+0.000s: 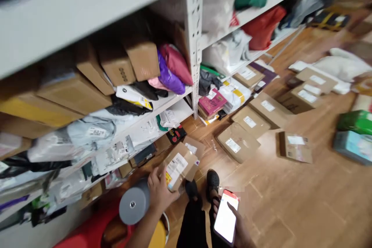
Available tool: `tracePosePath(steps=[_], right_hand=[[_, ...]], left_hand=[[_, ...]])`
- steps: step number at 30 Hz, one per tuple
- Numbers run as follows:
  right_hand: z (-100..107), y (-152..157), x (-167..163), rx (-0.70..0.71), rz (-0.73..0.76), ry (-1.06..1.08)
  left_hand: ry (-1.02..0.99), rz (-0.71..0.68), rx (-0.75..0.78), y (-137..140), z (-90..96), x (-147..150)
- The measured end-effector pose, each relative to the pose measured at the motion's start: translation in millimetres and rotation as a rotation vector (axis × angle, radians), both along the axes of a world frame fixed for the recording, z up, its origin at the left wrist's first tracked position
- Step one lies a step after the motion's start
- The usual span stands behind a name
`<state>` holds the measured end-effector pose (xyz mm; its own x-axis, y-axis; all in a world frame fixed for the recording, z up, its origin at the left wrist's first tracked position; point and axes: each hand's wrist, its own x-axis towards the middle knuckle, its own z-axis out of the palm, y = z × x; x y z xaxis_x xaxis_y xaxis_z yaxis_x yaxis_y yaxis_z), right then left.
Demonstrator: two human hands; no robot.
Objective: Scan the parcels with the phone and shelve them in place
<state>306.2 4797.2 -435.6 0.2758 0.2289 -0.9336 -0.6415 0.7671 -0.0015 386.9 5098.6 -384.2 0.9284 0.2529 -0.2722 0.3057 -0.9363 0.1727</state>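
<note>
My left hand [161, 190] grips the near edge of a small cardboard box [187, 155] with a white and yellow shipping label. Another piece of brown cardboard [198, 144] with a label shows just behind that box; whether the hand bears it too, I cannot tell. Low in the view, my right hand [240, 221] is closed around a smartphone [225, 219], its thumb over the bright screen. The phone has a red band at the top, and the rest of the screen is washed out.
White metal shelves [193, 46] on the left and ahead hold boxes and plastic mailers. Labelled cardboard parcels [238, 141] lie across the wooden floor, with a green package [354, 122] at right. A grey round-topped object [134, 203] stands beside my left forearm.
</note>
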Motion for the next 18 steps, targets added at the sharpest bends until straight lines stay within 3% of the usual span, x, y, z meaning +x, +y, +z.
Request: tracePosePath(steps=[4, 8, 13, 18], right_hand=[[74, 10, 12, 0.129, -0.077, -0.23], [144, 23, 13, 0.121, -0.152, -0.44], [226, 19, -17, 0.051, -0.305, -0.619], [283, -35, -81, -0.11, -0.559, -0.693]], left_hand=[[-0.442, -0.166, -0.116, -54, 130.5, -22], [-0.734, -0.288, -0.317, -99, 223.3, -26], [-0.964, -0.437, -0.508, -149, 299.6, -46], [-1.037, -0.644, -0.682, -192, 338.9, -86]])
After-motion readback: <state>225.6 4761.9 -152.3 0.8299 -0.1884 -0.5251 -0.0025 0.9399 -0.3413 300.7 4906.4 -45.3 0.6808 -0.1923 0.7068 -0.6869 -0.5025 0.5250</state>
